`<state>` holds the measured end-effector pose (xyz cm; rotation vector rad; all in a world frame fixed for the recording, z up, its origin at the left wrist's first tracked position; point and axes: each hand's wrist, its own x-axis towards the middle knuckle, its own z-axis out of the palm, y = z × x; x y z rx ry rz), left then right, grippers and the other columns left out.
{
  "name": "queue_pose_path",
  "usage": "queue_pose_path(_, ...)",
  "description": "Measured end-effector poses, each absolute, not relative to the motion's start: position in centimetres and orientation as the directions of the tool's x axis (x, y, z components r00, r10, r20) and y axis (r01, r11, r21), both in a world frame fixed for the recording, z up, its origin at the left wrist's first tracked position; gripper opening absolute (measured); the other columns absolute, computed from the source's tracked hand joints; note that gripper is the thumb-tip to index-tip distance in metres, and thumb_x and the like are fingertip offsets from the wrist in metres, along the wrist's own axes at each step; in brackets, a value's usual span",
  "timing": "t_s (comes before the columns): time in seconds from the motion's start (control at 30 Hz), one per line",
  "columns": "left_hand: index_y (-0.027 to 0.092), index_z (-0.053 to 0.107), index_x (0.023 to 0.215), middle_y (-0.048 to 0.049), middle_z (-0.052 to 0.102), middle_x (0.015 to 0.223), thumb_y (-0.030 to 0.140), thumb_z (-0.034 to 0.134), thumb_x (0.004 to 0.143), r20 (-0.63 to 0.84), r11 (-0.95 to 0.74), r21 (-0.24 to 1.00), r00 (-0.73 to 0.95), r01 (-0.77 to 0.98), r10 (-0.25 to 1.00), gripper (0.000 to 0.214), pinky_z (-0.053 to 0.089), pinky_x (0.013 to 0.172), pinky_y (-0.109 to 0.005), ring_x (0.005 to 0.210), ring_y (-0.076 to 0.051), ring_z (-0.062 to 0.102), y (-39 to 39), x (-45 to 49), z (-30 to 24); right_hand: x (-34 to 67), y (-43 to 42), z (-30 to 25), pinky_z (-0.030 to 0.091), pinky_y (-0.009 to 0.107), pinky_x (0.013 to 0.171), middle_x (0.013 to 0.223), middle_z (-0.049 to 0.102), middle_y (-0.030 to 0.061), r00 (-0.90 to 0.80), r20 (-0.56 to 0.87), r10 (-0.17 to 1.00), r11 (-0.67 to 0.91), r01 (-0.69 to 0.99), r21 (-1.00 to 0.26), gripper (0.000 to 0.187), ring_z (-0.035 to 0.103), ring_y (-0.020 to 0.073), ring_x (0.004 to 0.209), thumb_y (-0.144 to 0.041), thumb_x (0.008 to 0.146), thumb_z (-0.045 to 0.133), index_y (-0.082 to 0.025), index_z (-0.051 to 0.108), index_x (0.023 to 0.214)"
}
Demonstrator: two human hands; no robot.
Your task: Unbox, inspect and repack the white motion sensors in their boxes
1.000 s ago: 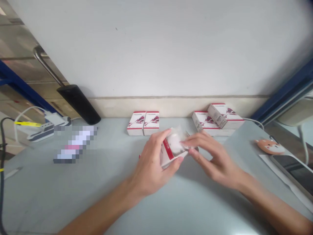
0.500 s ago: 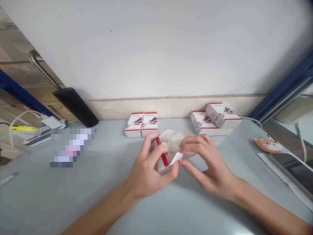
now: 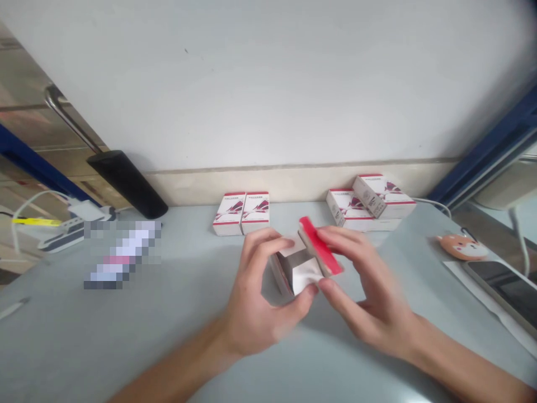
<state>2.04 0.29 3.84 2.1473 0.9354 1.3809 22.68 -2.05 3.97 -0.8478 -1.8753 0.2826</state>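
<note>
Between my hands is a small white cardboard box with its end open toward the right. My left hand wraps the box from the left, fingers over the far side and thumb at the near edge. A red-faced lid flap stands tilted up at the open end. My right hand has its fingers against that flap, and its thumb touches the white side flap near my left thumb. The inside looks grey and shadowed; its contents cannot be made out.
Two printed boxes stand side by side near the wall, and several more are piled to the right. A phone and an orange animal-faced case lie at the right. A power strip and black cylinder are at the left.
The box has turned so its red-faced flap now shows raised under my right fingers. The clear plastic seen at its opening before is out of sight.
</note>
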Motion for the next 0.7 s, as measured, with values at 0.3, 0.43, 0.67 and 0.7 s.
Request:
queue_pose_path(0.3,0.026,0.052,0.127,-0.0124,0.049,0.140,0.035,0.079,0.089,0.691,-0.786,0.570,0.379,0.240,0.616,0.047,0.055,0.110,-0.049,0.137,-0.031,0.054,0.6,2.2,2.8,22.1,-2.2,4.0,0.048,0.056,0.117,0.164,0.040,0.0133,-0.348,0.637,0.688,0.726,0.359,-0.587,0.043,0.039,0.0361,0.155,-0.032,0.101,0.065,-0.030,0.055,0.143)
queue_pose_path(0.43,0.025,0.048,0.139,-0.0140,0.051,0.142,0.035,0.080,0.089,0.732,-0.832,0.511,0.397,0.216,0.553,0.059,0.055,0.112,-0.049,0.136,-0.031,0.057,0.8,2.2,2.0,21.2,-2.3,4.2,0.054,0.051,0.109,0.154,0.052,0.0142,-0.265,0.662,0.701,0.711,0.332,-0.620,0.038,0.053,0.0333,0.144,-0.022,0.096,0.067,-0.029,0.056,0.132)
queue_pose_path(0.67,0.024,0.036,0.155,-0.0167,0.054,0.144,0.037,0.082,0.089,0.811,-0.886,0.444,0.360,0.133,0.461,0.082,0.054,0.113,-0.050,0.137,-0.032,0.058,1.2,2.5,1.3,21.1,-2.8,4.2,0.056,0.048,0.106,0.146,0.059,0.0146,-0.204,0.764,0.612,0.763,0.407,-0.503,0.048,0.062,0.0316,0.134,-0.013,0.091,0.061,-0.026,0.059,0.137)
queue_pose_path(0.7,0.025,0.034,0.157,-0.0164,0.053,0.144,0.035,0.083,0.088,0.835,-0.903,0.419,0.348,0.097,0.426,0.085,0.055,0.113,-0.049,0.136,-0.031,0.058,1.3,2.6,1.2,21.2,-2.9,4.2,0.058,0.047,0.105,0.145,0.060,0.0146,-0.196,0.772,0.604,0.764,0.417,-0.492,0.049,0.063,0.0314,0.133,-0.012,0.090,0.061,-0.025,0.059,0.136)
